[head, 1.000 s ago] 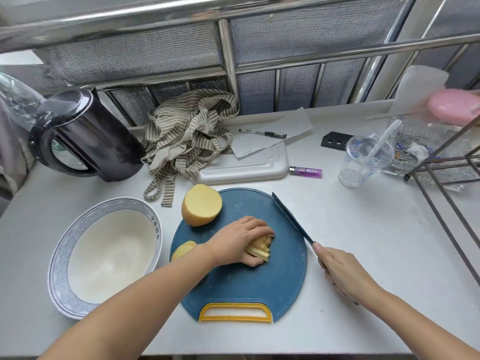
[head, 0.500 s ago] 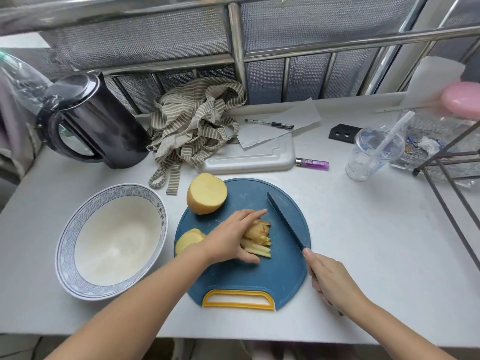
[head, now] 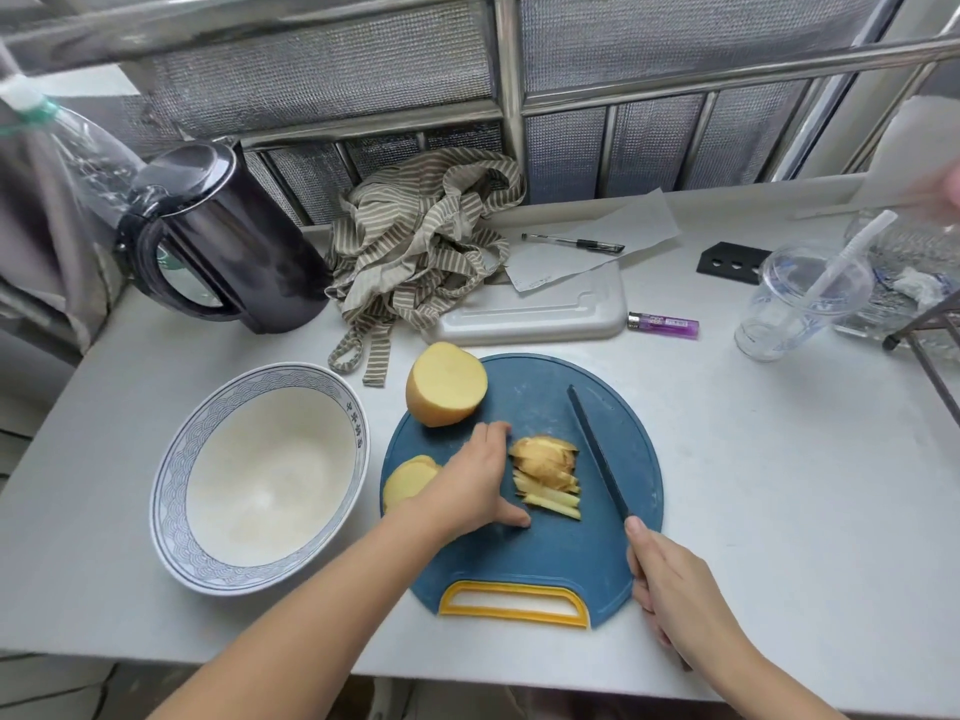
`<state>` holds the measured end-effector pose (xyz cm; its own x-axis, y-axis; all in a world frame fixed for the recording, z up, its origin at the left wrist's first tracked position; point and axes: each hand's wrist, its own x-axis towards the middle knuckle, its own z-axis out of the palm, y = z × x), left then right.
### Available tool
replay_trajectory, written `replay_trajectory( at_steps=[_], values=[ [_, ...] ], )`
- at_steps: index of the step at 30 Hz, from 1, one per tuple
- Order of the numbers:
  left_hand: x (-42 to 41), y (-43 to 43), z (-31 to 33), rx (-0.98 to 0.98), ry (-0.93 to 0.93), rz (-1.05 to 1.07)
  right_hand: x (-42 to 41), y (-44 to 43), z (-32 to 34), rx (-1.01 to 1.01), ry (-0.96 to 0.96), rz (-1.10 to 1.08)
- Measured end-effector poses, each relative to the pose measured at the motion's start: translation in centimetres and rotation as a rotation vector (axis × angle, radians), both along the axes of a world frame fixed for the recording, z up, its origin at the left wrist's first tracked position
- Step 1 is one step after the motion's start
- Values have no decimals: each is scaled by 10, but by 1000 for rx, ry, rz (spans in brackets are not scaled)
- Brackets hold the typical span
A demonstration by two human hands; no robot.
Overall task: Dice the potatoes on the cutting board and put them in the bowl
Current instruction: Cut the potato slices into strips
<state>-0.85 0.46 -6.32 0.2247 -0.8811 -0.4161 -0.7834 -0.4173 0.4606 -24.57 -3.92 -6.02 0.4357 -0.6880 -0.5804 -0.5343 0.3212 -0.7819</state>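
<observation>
A home kitchen counter: kettle (head: 228,241), apron (head: 421,241), cutting board (head: 540,553), bowl (head: 260,475)

Cutting board (head: 545,558) lies on the table (head: 779,485) before me; bowl (head: 169,511) stands just left of it. On the board: half potato (head: 447,384) at far left; potato strips (head: 545,475) at centre; smaller piece (head: 408,480) at left edge; knife (head: 597,452) right of the strips. Behind the board: kettle (head: 234,252), cloth (head: 421,241), lighter (head: 662,324), cup (head: 800,304).
</observation>
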Motion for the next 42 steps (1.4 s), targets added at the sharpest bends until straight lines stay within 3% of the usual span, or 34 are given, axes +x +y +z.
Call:
replay_trajectory(
  at_steps=[4, 7, 12, 17, 26, 31, 35, 42],
  values=[
    [-9, 1, -2, -74, -4, 28, 4, 15, 0, 64, -29, -80],
    [-9, -1, -8, -181, -68, -96, 9, 18, 1, 94, -48, -118],
    [-7, -8, -22, -252, 17, -243, 12, 10, 4, 84, -54, -108],
    [-16, -8, -35, -389, 34, -103, 12, 8, 4, 78, -57, -80],
    [-73, -2, -44, -580, 42, 376, 10, 0, 2, 26, -33, 11],
    [-68, 4, -37, -495, 63, 388, 8, -5, -3, -2, -25, 37],
    [-53, 28, -27, -426, -27, 423, 7, -5, -4, -23, -22, 53],
    [-52, 39, -20, -315, 187, 555, 7, 0, -4, -51, -17, 48]
  ],
)
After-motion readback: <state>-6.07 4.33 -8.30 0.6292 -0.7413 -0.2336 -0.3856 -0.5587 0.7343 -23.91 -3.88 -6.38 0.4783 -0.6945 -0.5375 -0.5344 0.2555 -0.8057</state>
